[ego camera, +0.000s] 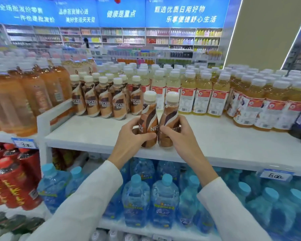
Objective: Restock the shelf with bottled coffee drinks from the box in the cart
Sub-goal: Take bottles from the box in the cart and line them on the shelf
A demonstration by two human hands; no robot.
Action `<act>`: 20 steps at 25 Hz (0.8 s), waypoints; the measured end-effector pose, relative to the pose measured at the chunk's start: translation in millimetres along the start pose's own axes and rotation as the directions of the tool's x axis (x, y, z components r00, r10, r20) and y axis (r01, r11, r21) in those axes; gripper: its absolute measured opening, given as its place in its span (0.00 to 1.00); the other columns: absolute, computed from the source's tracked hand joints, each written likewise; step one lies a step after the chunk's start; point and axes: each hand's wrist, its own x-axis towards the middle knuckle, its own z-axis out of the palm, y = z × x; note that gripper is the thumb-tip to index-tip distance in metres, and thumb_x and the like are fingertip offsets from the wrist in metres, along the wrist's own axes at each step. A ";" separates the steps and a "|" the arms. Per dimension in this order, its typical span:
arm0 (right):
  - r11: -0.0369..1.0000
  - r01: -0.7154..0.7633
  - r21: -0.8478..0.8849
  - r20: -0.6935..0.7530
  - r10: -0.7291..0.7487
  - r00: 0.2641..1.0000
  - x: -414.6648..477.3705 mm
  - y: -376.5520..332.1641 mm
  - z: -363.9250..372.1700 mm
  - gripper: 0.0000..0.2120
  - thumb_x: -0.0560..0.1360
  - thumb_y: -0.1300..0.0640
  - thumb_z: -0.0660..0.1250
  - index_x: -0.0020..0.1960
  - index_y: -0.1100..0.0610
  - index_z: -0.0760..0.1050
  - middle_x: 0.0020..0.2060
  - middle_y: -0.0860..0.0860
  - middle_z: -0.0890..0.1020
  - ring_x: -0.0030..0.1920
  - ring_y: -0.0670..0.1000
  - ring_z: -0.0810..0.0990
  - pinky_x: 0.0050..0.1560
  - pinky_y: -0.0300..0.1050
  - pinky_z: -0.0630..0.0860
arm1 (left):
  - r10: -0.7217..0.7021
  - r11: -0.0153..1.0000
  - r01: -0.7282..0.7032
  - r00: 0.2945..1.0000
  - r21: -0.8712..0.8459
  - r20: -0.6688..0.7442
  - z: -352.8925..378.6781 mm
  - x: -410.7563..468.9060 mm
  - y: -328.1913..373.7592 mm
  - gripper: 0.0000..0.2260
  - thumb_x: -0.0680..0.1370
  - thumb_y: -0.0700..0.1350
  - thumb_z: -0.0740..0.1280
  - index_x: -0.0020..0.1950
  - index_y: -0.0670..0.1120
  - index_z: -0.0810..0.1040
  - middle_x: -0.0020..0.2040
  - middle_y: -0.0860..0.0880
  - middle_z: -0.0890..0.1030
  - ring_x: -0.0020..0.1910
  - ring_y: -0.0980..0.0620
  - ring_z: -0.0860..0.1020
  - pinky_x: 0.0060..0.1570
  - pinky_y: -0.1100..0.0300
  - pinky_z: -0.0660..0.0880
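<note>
as both touch | left hand (130, 136) fingers grip left bottle (149, 117) | right hand (180, 134) fingers grip right bottle (169, 117)

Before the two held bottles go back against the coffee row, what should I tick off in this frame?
1. Left hand grips left bottle: ok.
2. Right hand grips right bottle: ok.
3. Both bottles near upright, caps on: ok.
4. Bare shelf between them and the coffee row: ok.
5. Bottle bases set down on the shelf: cannot tell.
</note>
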 end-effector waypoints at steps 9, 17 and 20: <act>0.999 0.004 -0.038 0.073 -0.002 0.997 -0.7 22.3 -10.8 0.36 0.70 0.61 0.78 0.72 0.45 0.67 0.62 0.44 0.79 0.61 0.40 0.79 0.62 0.39 0.76 | 0.023 0.995 -0.027 0.999 0.092 0.043 -9.8 8.4 -21.2 0.33 0.65 0.53 0.83 0.66 0.54 0.73 0.59 0.59 0.80 0.58 0.64 0.78 0.60 0.63 0.75; 0.930 -0.021 -0.367 -0.154 -0.038 0.987 -5.9 16.6 -0.1 0.37 0.59 0.44 0.84 0.62 0.48 0.70 0.54 0.43 0.79 0.52 0.43 0.79 0.50 0.38 0.77 | -0.088 0.996 0.088 0.985 0.005 0.145 -22.3 26.3 -24.8 0.26 0.71 0.36 0.78 0.65 0.48 0.73 0.62 0.49 0.82 0.58 0.56 0.81 0.60 0.59 0.78; 0.960 -0.019 -0.281 -0.170 -0.030 0.985 -13.1 17.9 1.1 0.36 0.62 0.45 0.83 0.64 0.48 0.70 0.56 0.41 0.79 0.55 0.41 0.79 0.55 0.38 0.78 | -0.054 0.998 0.048 0.984 0.037 0.170 -19.6 24.1 -30.7 0.26 0.73 0.38 0.77 0.69 0.49 0.73 0.63 0.51 0.81 0.63 0.55 0.79 0.68 0.51 0.74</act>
